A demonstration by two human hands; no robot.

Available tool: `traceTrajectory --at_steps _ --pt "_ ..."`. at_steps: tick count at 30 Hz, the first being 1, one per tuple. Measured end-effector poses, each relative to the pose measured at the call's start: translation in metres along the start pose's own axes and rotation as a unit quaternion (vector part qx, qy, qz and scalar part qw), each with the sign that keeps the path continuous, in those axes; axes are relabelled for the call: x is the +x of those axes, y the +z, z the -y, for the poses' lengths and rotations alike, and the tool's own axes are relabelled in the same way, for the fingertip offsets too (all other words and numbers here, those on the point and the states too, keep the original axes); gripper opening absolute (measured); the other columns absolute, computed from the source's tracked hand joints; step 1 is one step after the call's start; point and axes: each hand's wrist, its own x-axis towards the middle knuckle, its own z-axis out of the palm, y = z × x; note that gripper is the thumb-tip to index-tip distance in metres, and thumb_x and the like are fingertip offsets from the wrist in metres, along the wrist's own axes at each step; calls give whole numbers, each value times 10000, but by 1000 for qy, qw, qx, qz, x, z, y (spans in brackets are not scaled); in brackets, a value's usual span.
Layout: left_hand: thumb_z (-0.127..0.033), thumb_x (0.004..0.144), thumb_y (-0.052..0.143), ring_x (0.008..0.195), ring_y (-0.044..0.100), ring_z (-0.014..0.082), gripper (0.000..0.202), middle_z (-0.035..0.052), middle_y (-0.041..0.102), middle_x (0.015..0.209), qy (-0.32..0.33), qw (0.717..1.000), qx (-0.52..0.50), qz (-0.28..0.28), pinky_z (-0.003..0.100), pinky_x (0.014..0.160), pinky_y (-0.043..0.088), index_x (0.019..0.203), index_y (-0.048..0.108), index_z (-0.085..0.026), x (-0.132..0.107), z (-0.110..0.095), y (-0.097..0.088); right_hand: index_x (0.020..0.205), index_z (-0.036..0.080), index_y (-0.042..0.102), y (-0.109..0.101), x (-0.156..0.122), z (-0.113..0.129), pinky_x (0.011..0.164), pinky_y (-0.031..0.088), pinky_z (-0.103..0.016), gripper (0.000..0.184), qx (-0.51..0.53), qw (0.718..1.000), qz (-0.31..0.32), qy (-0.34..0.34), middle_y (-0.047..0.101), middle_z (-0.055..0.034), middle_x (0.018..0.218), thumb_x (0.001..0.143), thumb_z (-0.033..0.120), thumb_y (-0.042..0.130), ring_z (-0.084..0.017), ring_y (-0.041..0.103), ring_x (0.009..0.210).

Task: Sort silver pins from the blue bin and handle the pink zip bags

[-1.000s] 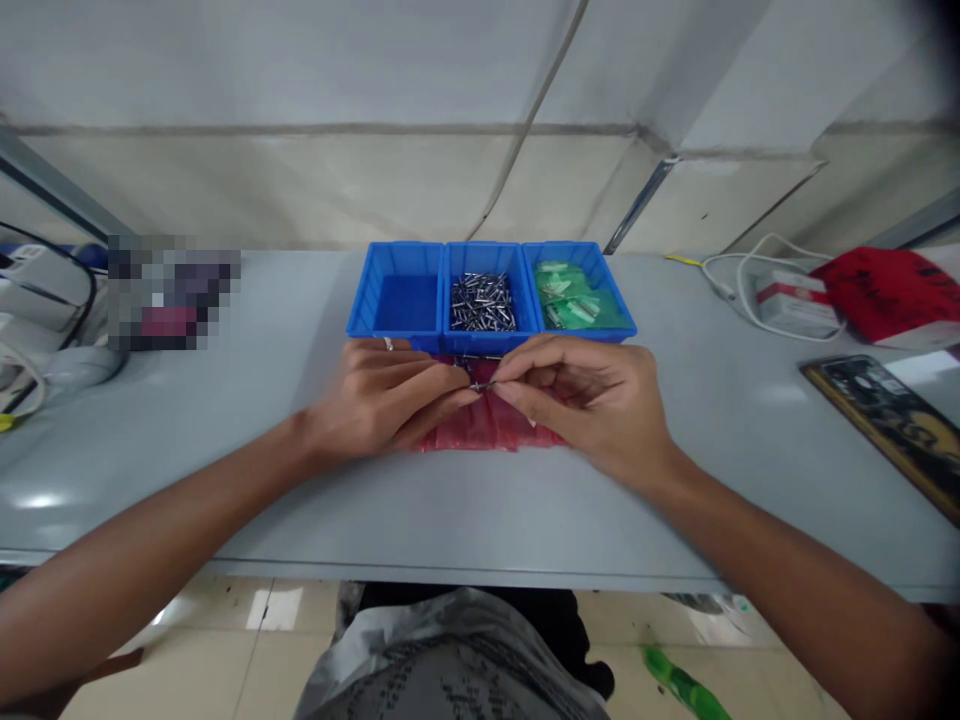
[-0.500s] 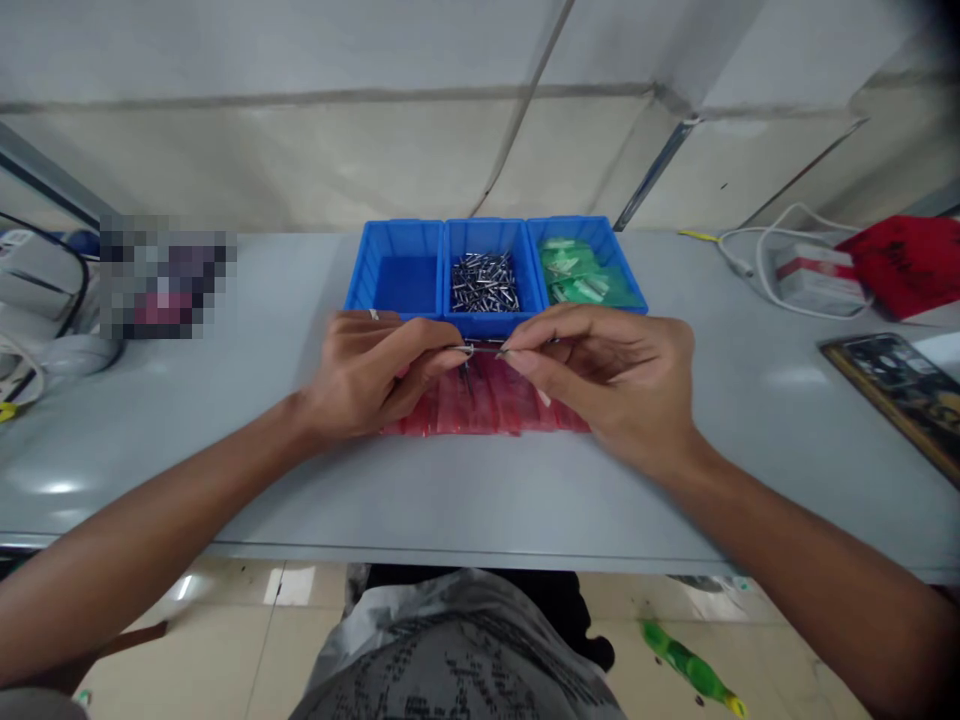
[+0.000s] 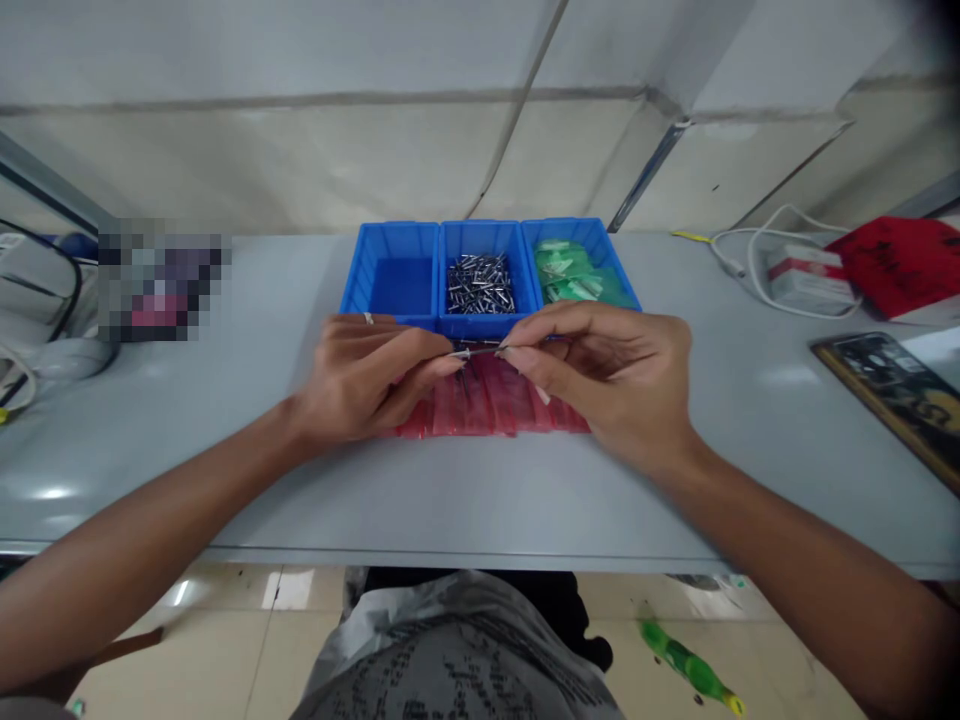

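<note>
Right behind the pinched pin (image 3: 474, 351) — a blue three-part bin (image 3: 390, 240).

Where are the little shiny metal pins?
In the head view, the little shiny metal pins lie in the middle compartment of the blue plastic tray, beside the green plastic packets and above the red plastic packets.
</note>
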Motion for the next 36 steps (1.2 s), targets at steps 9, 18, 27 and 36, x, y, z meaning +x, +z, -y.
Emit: traceTrajectory --at_steps 9,18,27,36 --pt "-288 1040 596 486 577 88 180 -49 609 591 2 1000 -5 10 252 501 414 890 642 -201 -2 0 -2 897 262 809 1 1 -1 601 580 -281 91 6 1000 -4 -7 777 -5 892 861 179 820 -143 684 754" --pt "-317 1033 625 457 553 71 185 -63 615 579 -11 1000 4 -2 236 480 404 888 631 -202 1 -1 -1 898 258 805 -1 0 -1 571 581 -292 52 3 1000 2 6 775 -18 903 864 226 826 -152 682 732" --pt "-387 1040 614 481 554 77 188 -64 638 618 -29 999 -45 3 236 487 412 1008 619 -201 1 -1 -1 913 254 810 -2 2 0 528 517 -264 81 21 1000 7 12 773 -1 906 866 189 820 -116 642 675" --pt "-230 1042 517 475 394 98 376 -40 448 535 -4 997 -67 32 303 505 307 672 451 -205 -3 1 -2 880 250 829 -8 10 -13 496 487 -254 46 -10 999 -33 37 767 9 792 846 221 840 -91 585 562"
